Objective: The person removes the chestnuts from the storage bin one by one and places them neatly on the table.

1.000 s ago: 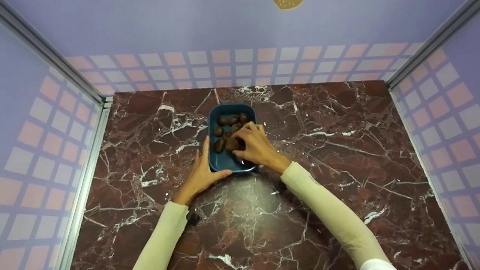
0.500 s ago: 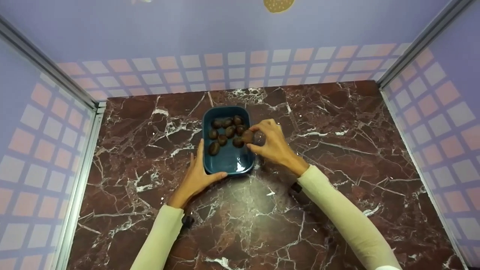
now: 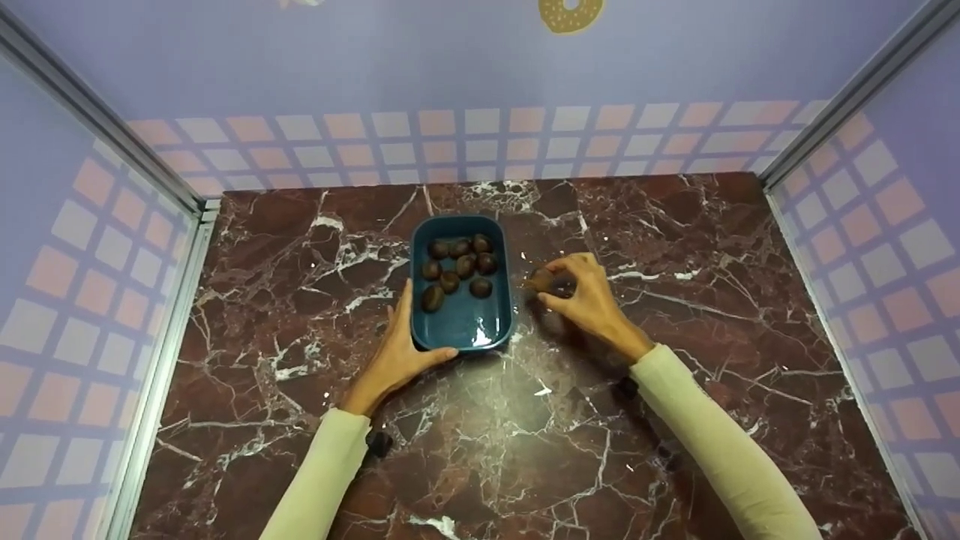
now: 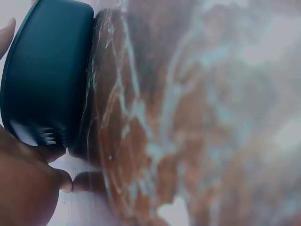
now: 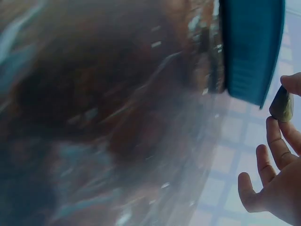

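A blue rectangular dish [image 3: 461, 330] with rounded corners holds several brown chestnuts [image 3: 465, 265], mostly grouped in its far half. Along its left side lie the straight fingers of my left hand [image 3: 397, 356], while the thumb rests at the near edge. My right hand [image 3: 589, 296] is just right of the dish and pinches one chestnut [image 3: 540, 280] between thumb and fingertips, outside the rim. In the right wrist view that chestnut [image 5: 282, 106] shows its pale side, and the other fingers are spread. The left wrist view shows the dish's outer wall [image 4: 49, 70] against the left hand.
The dish stands on a dark red marbled tabletop [image 3: 697, 330] with white veins. Purple walls with pink and white squares [image 3: 480, 120] enclose the back and both sides. Metal rails [image 3: 176, 315] run along the corners and the left edge.
My right hand has picked a chestnut out of the dish and carried it right, past the rim. The left hand has stayed at the dish's near left corner.
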